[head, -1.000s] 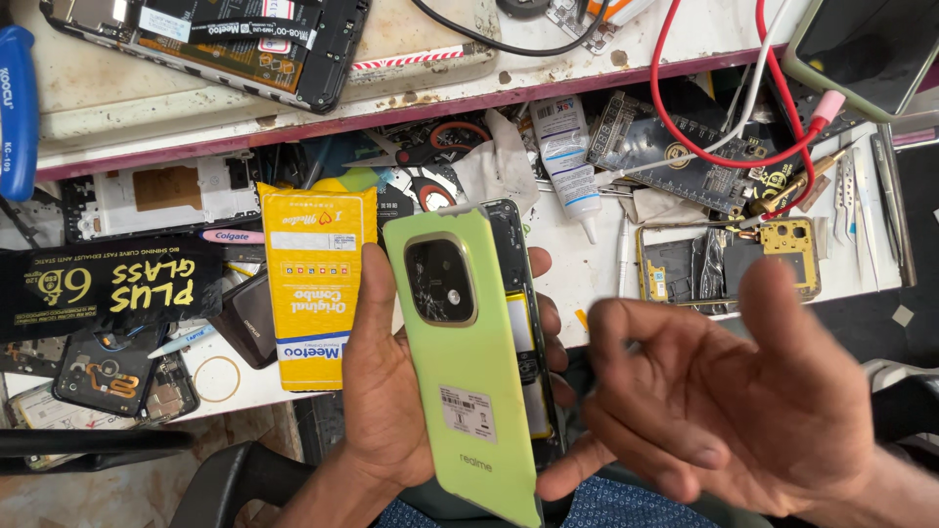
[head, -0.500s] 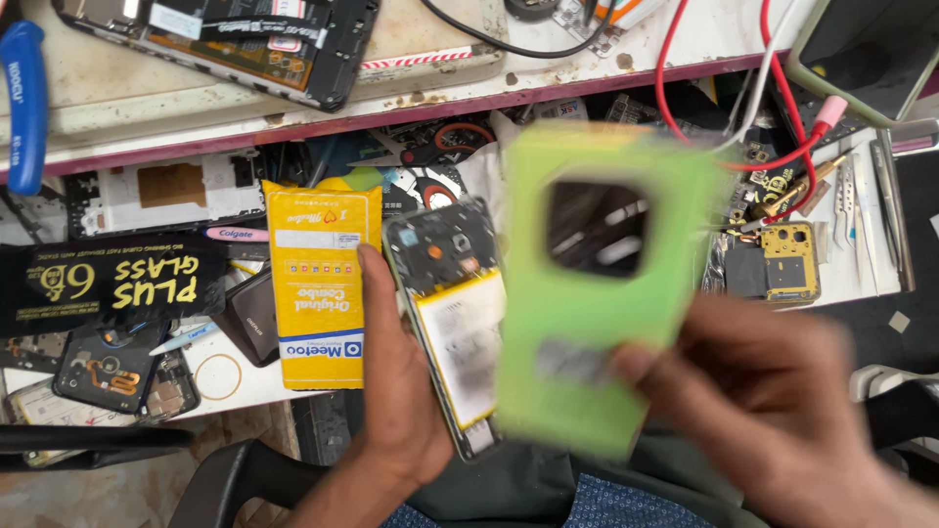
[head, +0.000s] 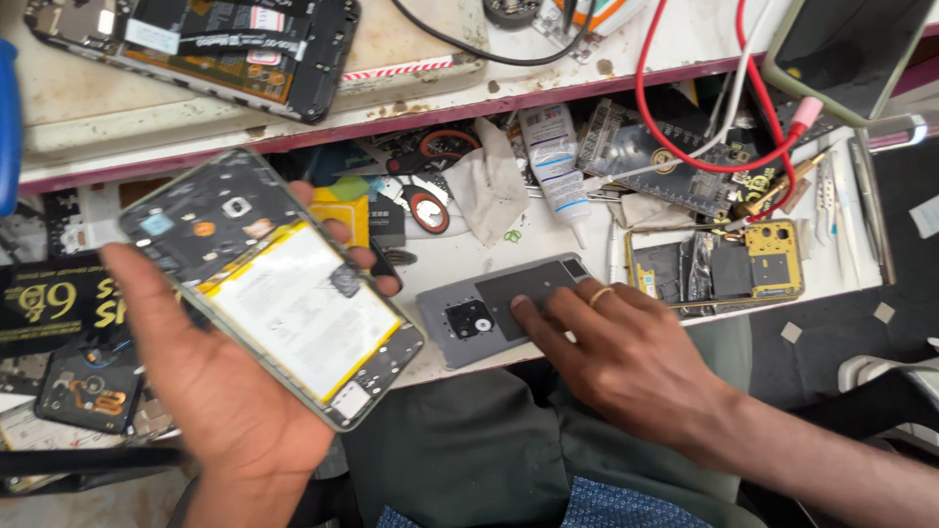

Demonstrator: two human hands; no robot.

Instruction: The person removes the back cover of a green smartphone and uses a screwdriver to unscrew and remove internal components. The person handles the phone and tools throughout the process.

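My left hand (head: 220, 411) holds an opened phone (head: 284, 293) tilted, its back off, showing a white battery with yellow edging and the dark board and camera at the top. Its back cover (head: 469, 315) lies at the front edge of the white worktop with the grey inner side up and the camera hole visible. My right hand (head: 626, 362), with a ring on one finger, rests palm down with its fingertips flat on that cover, not gripping it.
A second opened phone (head: 225, 49) lies on the upper shelf. On the worktop are a glue tube (head: 553, 156), a crumpled cloth (head: 489, 181), red wires (head: 685, 137), a gold phone frame (head: 773, 256) and a black box (head: 49, 303) at left.
My right hand pulled the green back cover off the phone, carried it right and laid it inner side up on the worktop. The left hand swung the bare phone to the left.
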